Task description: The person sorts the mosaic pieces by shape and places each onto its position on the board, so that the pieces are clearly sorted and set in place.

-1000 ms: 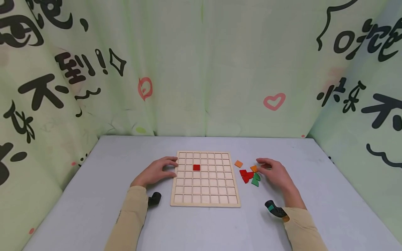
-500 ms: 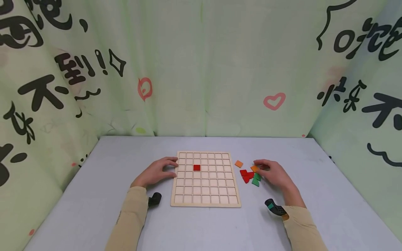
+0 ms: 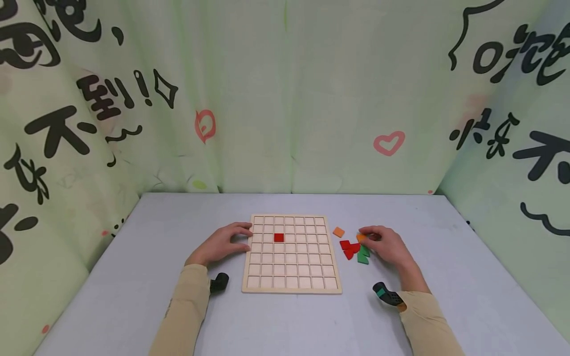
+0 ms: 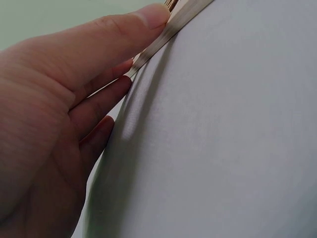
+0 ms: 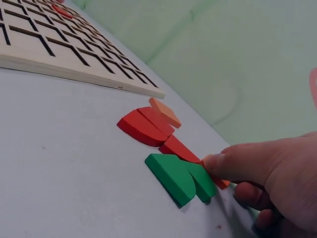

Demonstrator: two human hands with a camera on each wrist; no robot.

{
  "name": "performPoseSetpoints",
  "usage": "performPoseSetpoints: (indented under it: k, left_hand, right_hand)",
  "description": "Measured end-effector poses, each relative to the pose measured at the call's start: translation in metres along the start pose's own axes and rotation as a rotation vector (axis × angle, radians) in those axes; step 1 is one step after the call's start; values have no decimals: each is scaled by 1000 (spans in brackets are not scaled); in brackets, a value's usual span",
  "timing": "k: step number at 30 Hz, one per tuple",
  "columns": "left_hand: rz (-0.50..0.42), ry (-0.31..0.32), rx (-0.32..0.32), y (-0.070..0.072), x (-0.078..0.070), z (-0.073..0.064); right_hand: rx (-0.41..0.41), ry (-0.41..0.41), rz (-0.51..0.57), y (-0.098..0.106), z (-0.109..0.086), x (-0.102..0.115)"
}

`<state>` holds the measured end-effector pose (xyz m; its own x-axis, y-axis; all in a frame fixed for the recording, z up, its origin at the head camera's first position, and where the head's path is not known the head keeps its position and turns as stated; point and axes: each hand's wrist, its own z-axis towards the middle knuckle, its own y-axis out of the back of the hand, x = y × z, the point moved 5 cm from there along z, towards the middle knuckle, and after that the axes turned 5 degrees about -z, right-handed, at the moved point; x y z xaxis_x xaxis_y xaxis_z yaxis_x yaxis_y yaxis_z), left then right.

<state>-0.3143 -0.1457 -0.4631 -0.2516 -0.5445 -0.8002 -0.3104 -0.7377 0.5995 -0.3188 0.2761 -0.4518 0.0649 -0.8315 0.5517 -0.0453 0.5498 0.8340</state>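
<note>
My left hand (image 3: 224,242) rests against the left edge of a wooden grid board (image 3: 289,290), thumb and fingertips spread along its side. One red square tile (image 3: 278,238) sits in a cell in the upper left part of the board. To the right of the board, my right hand (image 3: 389,245) pinches an orange tile (image 5: 221,183) at the table surface, the thumb on top and other fingers partly hidden behind. Right beside it lie two green curved-edge pieces (image 5: 171,176), touching the cluster of several red pieces (image 5: 141,128).
A second orange tile (image 3: 338,232) lies between the red pieces and the board's right edge. The white table (image 3: 291,326) is bordered at the back and sides by a pale green printed curtain (image 3: 254,123). A dark device (image 3: 387,293) is strapped at the right wrist.
My right hand has moved slightly left onto the orange tile and now pinches it. The nearby green pieces have shifted slightly. The left hand and the board have stayed in place.
</note>
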Motion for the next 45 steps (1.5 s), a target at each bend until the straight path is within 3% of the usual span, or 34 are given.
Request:
performPoseSetpoints:
  k: [6, 24, 45]
  left_hand:
    - [0, -1, 1, -1, 2, 0]
    - [4, -9, 4, -1, 0, -1]
    - [3, 1, 0, 0, -2, 0]
  right_hand:
    - [-25, -26, -22, -2, 2, -3]
    - [-28, 12, -64, -3, 3, -9]
    - [-91, -6, 82, 3, 7, 11]
